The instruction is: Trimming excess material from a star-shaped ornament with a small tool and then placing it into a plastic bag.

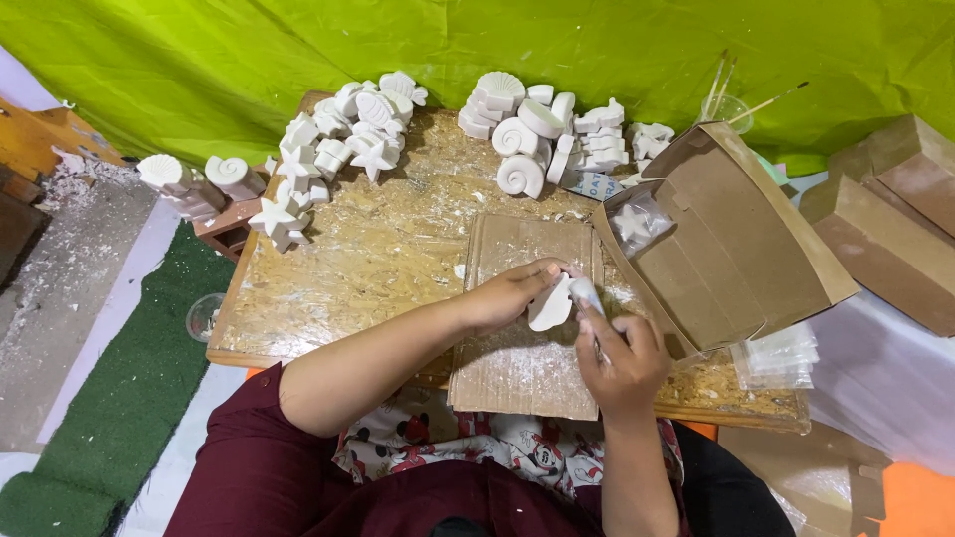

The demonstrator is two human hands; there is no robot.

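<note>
While the person's maroon sleeves and patterned cloth (517, 443) fill the near edge of the view, the right hand (622, 363) is raised over a sheet of corrugated cardboard (522, 343), its fingers curled shut around a thin tool (589, 298) whose tip meets a white plaster piece (550, 305). The left hand (507, 295) grips that piece from the other side, thumb and fingertips pinched on its edge, so it hangs just above the cardboard, between the two hands. The cardboard lies on a dusty chipboard table (348, 259). Just right of the hands an open brown carton (741, 244) rests tilted on the table, with a bagged white star (634, 224) inside its near corner, and a stack of clear plastic bags (776, 358) lies beside it. Farther back, two heaps of white plaster shells and stars (348, 129) (542, 129) crowd the table's far edge, with more on a small stand (204, 189) to the left. Behind them stands a cup of paintbrushes (731, 99) against a green sheet (497, 45), and closed brown boxes (895, 214) sit at far right.
</note>
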